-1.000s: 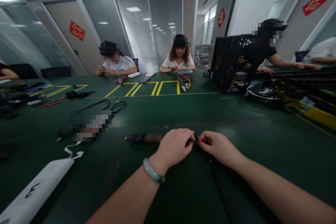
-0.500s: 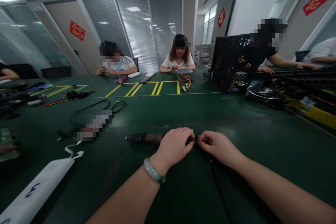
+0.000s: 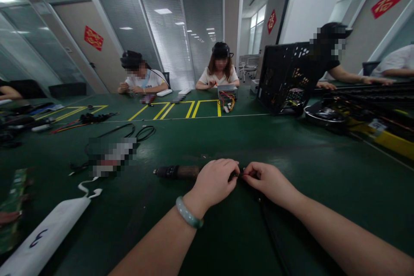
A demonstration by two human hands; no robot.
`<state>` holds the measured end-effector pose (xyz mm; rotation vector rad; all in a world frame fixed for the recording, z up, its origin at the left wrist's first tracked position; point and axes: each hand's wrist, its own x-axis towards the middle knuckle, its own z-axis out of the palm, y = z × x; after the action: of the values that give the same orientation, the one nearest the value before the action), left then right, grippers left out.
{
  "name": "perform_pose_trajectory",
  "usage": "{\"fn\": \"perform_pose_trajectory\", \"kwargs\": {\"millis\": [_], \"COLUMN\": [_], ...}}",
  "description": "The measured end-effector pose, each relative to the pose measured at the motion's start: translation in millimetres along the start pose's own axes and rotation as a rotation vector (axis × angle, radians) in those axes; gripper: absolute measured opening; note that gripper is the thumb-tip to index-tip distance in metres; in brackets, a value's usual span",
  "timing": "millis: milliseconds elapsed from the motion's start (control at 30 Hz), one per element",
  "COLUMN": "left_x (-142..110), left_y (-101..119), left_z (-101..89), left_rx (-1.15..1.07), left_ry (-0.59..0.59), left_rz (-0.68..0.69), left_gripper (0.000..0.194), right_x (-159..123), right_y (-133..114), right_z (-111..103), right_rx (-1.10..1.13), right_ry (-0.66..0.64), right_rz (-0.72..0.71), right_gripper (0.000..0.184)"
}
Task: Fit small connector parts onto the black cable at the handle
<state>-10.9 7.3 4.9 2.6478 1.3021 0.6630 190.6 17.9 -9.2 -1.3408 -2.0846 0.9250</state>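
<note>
Left hand (image 3: pixel 215 184) and right hand (image 3: pixel 267 180) are both pinching the end of a black cable (image 3: pixel 241 175) just over the table (image 3: pixel 291 155), a dark tool handle (image 3: pixel 177 172) lying right by the left hand.

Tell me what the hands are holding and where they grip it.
The left hand grips the near end of a dark tool, whose brown barrel sticks out. The right hand seems to pinch a black cable at that end; fingers hide the exact spot.

A black mesh computer case (image 3: pixel 284 78) stands on the green bench (image 3: pixel 291 151). A coiled black cable (image 3: pixel 145 133) lies left of centre, near a white pouch (image 3: pixel 48 233). Across the bench, a seated person (image 3: pixel 221 67) faces a metal power supply (image 3: pixel 227 90) with coloured wires, beside yellow tape outlines (image 3: pixel 161 111).
</note>
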Motion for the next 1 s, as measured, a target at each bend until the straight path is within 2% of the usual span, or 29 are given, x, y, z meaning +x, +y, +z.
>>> {"fn": "perform_pose_trajectory", "kwargs": {"millis": [533, 833, 1000], "left_x": [-1.0, -1.7, -1.2], "left_y": [-0.4, -2.1, -2.5], "left_z": [1.1, 2.1, 2.6], "left_rx": [0.0, -0.019, -0.014], "left_ry": [0.01, 0.021, 0.022], "left_rz": [-0.005, 0.021, -0.014], "left_gripper": [0.01, 0.018, 0.011], "right_x": [-1.1, -1.0, -1.4], "right_y": [-1.5, 0.5, -0.5], "right_z": [-1.3, 1.1, -0.3], "right_rx": [0.004, 0.003, 0.001], "right_ry": [-0.002, 0.013, 0.025], "right_rz": [0.017, 0.009, 0.017], "right_gripper": [0.011, 0.009, 0.01]}}
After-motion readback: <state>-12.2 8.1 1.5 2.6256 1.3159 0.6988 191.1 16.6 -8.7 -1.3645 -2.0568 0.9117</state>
